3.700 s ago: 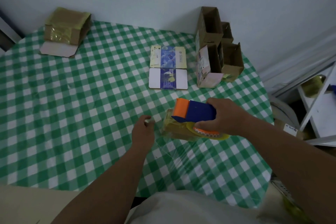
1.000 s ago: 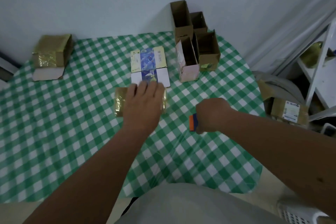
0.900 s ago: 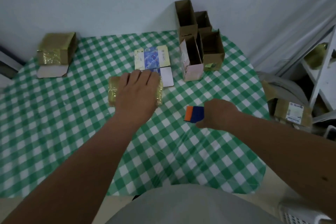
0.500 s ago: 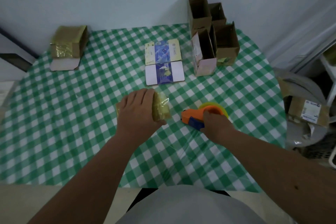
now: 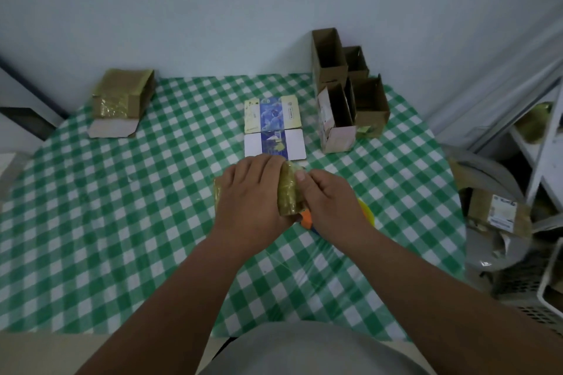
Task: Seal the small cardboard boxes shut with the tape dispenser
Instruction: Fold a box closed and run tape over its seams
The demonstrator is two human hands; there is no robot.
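The taped box lies at the bench centre, with the tape dispenser at its right. Two flattened cartons lie behind it. Open boxes stand at the far right corner; a sealed box occupies the far left corner.
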